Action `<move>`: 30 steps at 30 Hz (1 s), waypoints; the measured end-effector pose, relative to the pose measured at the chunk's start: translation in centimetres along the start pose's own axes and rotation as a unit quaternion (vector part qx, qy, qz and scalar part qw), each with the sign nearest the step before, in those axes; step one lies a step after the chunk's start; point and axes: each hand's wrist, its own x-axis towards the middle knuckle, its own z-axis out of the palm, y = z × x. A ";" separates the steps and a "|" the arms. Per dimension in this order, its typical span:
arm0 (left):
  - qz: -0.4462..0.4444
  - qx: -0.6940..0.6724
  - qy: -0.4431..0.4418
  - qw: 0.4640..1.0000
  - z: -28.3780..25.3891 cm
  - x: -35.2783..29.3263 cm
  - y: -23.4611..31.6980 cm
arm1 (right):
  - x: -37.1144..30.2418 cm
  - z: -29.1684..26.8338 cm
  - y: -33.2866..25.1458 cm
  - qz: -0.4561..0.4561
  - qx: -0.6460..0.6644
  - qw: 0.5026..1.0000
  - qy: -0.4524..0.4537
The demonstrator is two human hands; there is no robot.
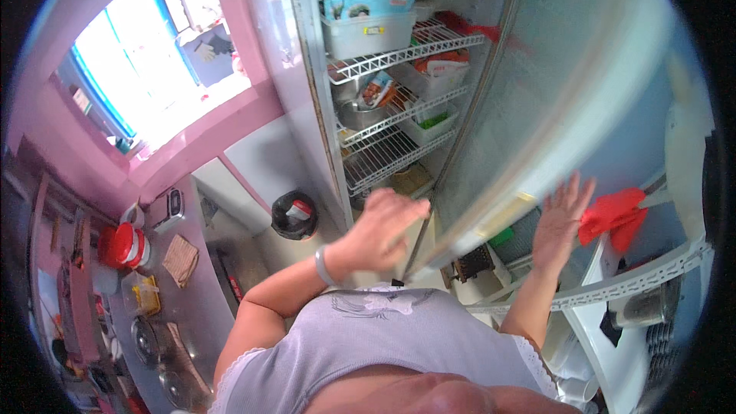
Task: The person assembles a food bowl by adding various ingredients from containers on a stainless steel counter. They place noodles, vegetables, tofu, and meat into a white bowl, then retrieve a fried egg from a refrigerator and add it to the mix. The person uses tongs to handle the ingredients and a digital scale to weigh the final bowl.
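A tall fridge stands in front of me with its glass door (537, 100) swung out to the right. My left hand (377, 236), a grey band at its wrist, hovers before the lower shelves, slightly blurred. Its index finger points right, the others bend loosely, and I see nothing in it. On the door's outer side my right hand (562, 222) is raised with fingers spread, holding nothing; whether it touches the door I cannot tell. Wire shelves (429, 52) inside carry a white bin (368, 34) with blue packets, a metal pot (360, 115) and a tub with green food (432, 123).
To the left runs a counter (180, 291) with a brown cloth (181, 261), a red-lidded tub (119, 245) and glass lids. A black-lined bin (294, 215) stands on the floor beside the fridge. At right, a red cloth (616, 218) hangs near a white rack (613, 287).
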 end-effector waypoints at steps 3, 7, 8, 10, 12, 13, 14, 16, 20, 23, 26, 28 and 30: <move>-0.105 0.050 0.040 0.992 -2.3 1.2 -3.0 | -0.4 -6.7 -0.3 0.088 0.036 0.968 0.231; -0.047 0.100 0.040 0.993 -4.5 4.9 -6.0 | 2.2 -14.3 -2.6 0.000 -0.060 0.970 0.236; -0.048 0.124 0.033 0.991 -4.8 6.4 -6.4 | 3.1 -15.5 -2.9 -0.018 -0.071 0.974 0.215; 0.009 0.142 0.063 0.988 -4.8 8.8 -8.4 | 3.5 -16.8 -2.1 -0.104 -0.144 0.948 0.264; 0.035 0.201 0.053 0.978 -4.9 11.8 -9.3 | 5.4 -16.1 -0.1 -0.191 -0.227 0.919 0.259; 0.037 0.221 0.045 0.974 -5.0 12.9 -9.8 | 6.4 -14.3 2.3 -0.230 -0.273 0.906 0.229; 0.044 0.238 0.041 0.969 -5.2 14.3 -10.5 | 7.9 -11.0 4.2 -0.274 -0.320 0.885 0.198; 0.056 0.311 0.061 0.947 -5.3 16.3 -11.4 | 11.2 -3.9 7.5 -0.352 -0.418 0.827 0.136; 0.066 0.412 0.133 0.899 -6.8 17.4 -11.1 | 29.1 9.8 17.0 -0.220 -0.301 0.884 -0.282; 0.022 0.524 0.170 0.834 -7.3 16.0 -10.9 | 38.0 15.3 23.7 -0.126 -0.469 0.736 -0.472; -0.040 0.600 0.168 0.781 -8.3 13.5 -11.1 | 41.3 19.1 25.5 -0.131 -0.519 0.703 -0.469; -0.083 0.613 0.163 0.769 -8.8 13.0 -11.3 | 44.0 21.8 25.8 -0.126 -0.534 0.677 -0.490; -0.114 0.619 0.163 0.760 -8.7 12.9 -11.9 | 46.7 23.2 27.0 -0.185 -0.532 0.677 -0.473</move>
